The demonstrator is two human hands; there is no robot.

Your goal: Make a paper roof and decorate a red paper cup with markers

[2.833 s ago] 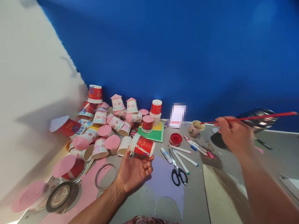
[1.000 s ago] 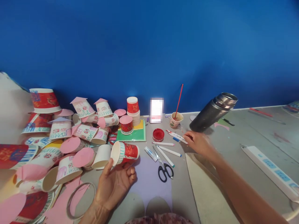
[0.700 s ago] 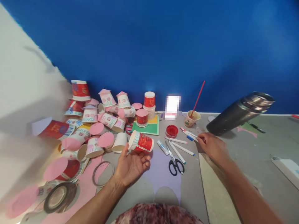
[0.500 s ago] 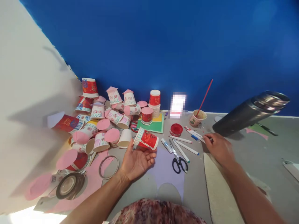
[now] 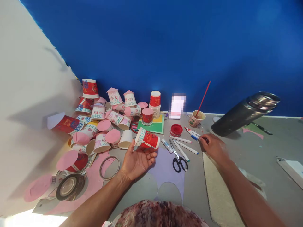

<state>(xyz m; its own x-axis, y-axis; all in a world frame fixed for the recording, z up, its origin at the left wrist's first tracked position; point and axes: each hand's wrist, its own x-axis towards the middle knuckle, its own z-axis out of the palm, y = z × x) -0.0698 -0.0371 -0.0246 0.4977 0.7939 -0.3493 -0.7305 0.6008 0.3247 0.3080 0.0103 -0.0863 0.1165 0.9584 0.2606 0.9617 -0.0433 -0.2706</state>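
A red and white paper cup (image 5: 148, 138) with green strokes drawn along its rim lies tilted on its side in my left hand (image 5: 138, 159). The thumb is at the rim and the fingers curl beneath it. My right hand (image 5: 214, 148) is over the desk with thumb and forefinger pinched on the end of a white marker (image 5: 192, 131). A blue-capped marker (image 5: 195, 137) lies beside it. More markers (image 5: 181, 139), a glue stick (image 5: 167, 145) and black-handled scissors (image 5: 179, 164) lie between my hands. Purple paper (image 5: 167, 171) with round cut-outs lies below them.
Many decorated cups with pink paper roofs (image 5: 104, 125) are heaped at the left. Tape rolls (image 5: 67, 187) lie in front. At the back are stacked cups (image 5: 155, 102), a red tub (image 5: 176, 130) and a cup with a red stick (image 5: 197, 118). A dark flask (image 5: 239, 115) leans at the right.
The view has shifted slightly, so things at the right appear a little further left. My left hand keeps the cup, and my right hand stays at the marker.
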